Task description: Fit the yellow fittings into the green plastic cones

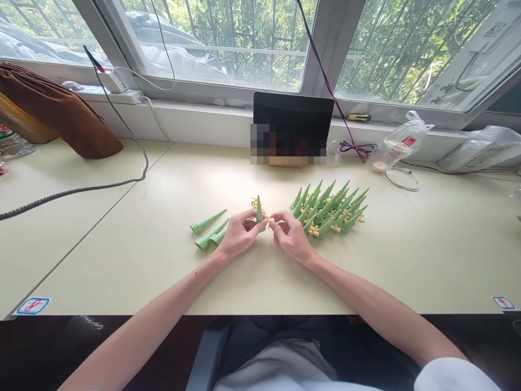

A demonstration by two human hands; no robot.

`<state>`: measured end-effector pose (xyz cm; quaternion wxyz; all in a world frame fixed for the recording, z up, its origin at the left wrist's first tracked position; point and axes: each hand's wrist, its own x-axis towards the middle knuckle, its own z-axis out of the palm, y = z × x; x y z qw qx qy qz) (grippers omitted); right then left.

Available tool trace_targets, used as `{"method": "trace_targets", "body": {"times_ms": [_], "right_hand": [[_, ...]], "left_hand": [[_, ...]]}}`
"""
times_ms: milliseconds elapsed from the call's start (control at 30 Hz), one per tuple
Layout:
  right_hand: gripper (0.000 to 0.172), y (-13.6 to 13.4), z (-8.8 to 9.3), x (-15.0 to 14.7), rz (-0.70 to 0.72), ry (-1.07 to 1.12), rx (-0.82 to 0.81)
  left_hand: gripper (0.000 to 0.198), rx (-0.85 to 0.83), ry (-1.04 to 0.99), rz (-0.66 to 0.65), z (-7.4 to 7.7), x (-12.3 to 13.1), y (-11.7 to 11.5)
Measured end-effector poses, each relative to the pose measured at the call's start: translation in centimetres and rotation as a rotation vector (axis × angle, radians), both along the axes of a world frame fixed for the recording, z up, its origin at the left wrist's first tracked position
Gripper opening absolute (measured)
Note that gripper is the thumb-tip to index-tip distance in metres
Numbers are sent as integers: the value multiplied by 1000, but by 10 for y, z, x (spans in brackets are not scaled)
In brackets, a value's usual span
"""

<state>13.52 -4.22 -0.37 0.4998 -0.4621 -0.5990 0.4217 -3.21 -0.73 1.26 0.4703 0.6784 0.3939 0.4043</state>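
Upright between the fingers of my left hand (238, 234) is a green plastic watering spike (259, 208), its pointed end up. My right hand (293, 236) pinches a small yellow valve (269, 220) against the spike's side; I cannot tell how far it sits in. Several loose green spikes (207, 221) lie left of my left hand. Behind my hands is a small heap of yellow valves (255, 203), partly hidden. To the right, a cluster of green spikes (325, 209) stands in rows, with yellow valves showing at their sides.
A dark tablet (293, 117) leans at the back by the window. Further right are a yellow-handled tool (359, 117), plastic bags (401, 142) and a coiled white cable (402, 179). On the left, a black cable (81, 189) crosses the table near a brown bag (77, 119).
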Motion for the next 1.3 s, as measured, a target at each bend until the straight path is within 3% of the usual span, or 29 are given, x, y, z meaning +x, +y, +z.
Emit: {"method": "trace_targets", "body": {"times_ms": [933,1300], "right_hand": [[45,2,-3,1,-49,-101,-24],[27,0,-2,0,-12,0,14]], "left_hand": [[29,-40,29,-67,2,0,-2],[35,-57,-37,-53,3,1,-2]]}}
